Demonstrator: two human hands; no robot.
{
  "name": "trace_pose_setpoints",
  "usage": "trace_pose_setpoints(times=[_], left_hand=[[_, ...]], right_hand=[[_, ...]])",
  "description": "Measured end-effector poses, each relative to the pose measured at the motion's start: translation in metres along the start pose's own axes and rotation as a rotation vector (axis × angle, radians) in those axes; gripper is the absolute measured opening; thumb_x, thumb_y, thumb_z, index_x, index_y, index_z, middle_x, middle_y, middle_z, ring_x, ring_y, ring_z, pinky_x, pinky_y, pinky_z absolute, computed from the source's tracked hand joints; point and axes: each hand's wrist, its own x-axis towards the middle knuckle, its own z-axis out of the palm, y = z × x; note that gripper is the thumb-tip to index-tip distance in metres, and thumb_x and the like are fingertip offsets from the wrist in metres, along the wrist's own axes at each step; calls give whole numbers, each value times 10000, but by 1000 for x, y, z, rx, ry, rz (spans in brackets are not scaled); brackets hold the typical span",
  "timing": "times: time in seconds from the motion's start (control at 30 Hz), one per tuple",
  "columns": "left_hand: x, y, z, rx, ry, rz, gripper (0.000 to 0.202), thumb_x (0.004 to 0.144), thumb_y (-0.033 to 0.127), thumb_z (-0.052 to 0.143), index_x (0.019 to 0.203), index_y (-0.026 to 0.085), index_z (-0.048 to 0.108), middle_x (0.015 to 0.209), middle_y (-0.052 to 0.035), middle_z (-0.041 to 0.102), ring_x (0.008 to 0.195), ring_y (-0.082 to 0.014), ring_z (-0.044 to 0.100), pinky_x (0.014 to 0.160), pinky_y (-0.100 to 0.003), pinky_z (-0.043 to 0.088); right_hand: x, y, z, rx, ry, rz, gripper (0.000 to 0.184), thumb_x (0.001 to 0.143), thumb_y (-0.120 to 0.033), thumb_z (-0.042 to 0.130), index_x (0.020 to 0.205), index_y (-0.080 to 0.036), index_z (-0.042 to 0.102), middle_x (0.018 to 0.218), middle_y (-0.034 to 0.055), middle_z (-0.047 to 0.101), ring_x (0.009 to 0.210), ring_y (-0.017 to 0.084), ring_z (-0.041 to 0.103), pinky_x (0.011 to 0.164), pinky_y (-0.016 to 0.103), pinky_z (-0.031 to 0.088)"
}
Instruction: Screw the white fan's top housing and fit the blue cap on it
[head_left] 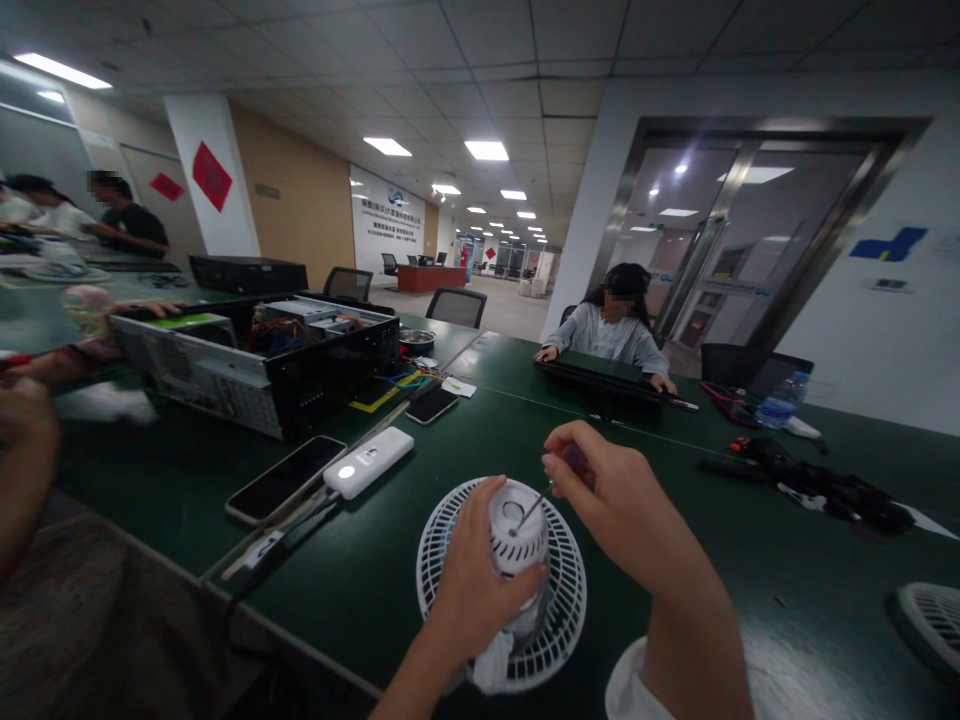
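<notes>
A white fan head (517, 540) rests with its round grille (564, 600) down on the green table, its motor housing facing up. My left hand (474, 560) is wrapped around the side of the housing, fingers on the far left and thumb at the near right. In my right hand (604, 480) is a screwdriver (534, 508), pinched between thumb and fingers. Its thin metal shaft slants down to the left, and the tip meets the top of the housing. Most of the screwdriver's handle is hidden by my fingers.
Left of the fan lie a white power bank (369, 462) with a cable and two phones (286, 480). Beyond them stands an opened computer case (255, 360), with another person's hands beside it. Across the table a person holds a black panel (611, 382). Black straps (817, 485) and a water bottle (784, 400) lie right.
</notes>
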Motion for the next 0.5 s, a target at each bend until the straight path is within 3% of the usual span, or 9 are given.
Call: trace_pose_setpoints(times=[0.5], left_hand=[[0, 5, -2, -29, -3, -31, 720, 633, 179, 657, 1273, 234, 331, 1320, -99, 406, 1231, -297, 376, 1034, -501, 271]], right_hand=[[-14, 9, -22, 151, -217, -215, 122, 834, -121, 444, 855, -199, 536, 778, 6, 613, 676, 117, 570, 597, 236, 449]])
